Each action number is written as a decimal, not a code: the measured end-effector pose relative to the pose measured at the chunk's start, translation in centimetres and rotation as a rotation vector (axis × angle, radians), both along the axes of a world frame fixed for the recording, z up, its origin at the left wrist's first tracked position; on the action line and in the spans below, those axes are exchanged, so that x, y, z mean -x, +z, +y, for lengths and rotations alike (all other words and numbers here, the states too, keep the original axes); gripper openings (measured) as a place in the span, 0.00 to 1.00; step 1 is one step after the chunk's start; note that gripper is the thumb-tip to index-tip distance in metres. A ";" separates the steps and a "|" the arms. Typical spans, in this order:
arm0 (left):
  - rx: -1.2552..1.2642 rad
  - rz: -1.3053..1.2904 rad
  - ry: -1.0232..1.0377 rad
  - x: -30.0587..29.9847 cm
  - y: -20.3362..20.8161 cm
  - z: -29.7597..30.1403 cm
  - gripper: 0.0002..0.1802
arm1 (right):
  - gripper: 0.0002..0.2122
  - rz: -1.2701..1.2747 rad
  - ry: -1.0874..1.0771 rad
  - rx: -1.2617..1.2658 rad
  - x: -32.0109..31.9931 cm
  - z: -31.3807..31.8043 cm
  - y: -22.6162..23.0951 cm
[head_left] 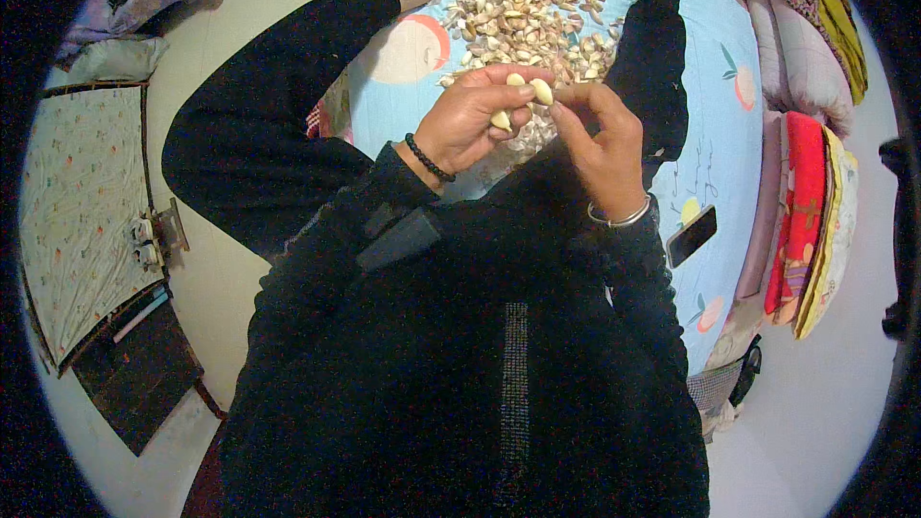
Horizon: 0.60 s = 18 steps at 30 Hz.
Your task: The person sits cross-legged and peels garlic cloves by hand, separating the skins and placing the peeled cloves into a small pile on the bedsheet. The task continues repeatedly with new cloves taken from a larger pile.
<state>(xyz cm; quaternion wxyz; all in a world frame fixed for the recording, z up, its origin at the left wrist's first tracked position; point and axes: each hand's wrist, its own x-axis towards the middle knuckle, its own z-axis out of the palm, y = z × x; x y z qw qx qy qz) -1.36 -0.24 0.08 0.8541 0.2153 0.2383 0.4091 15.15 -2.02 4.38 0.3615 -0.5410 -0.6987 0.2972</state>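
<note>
My left hand (470, 120), with a dark bead bracelet at the wrist, is closed around several pale peeled garlic cloves (501, 120). One garlic clove (542, 91) sticks out at the tips of its thumb and forefinger. My right hand (606, 142), wearing a silver bangle, meets that clove from the other side with thumb and forefinger bent together. Whether it grips the clove or a bit of skin is too small to tell. Beyond both hands, a heap of garlic cloves (523, 14) in their skins lies between my legs. Papery white skins (531, 139) show just below the hands.
A light blue sheet (724, 86) printed with peaches lies under the heap. On it, right of my right forearm, rests a dark phone (692, 235). Folded red bedding (794, 216) and a grey quilt (801, 48) line the right side. A cloth-covered surface (86, 211) stands at left.
</note>
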 end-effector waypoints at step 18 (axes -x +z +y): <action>-0.343 0.492 0.076 -0.7 0.5 -0.6 0.15 | 0.07 0.270 -0.003 0.264 -0.4 -0.2 -1.7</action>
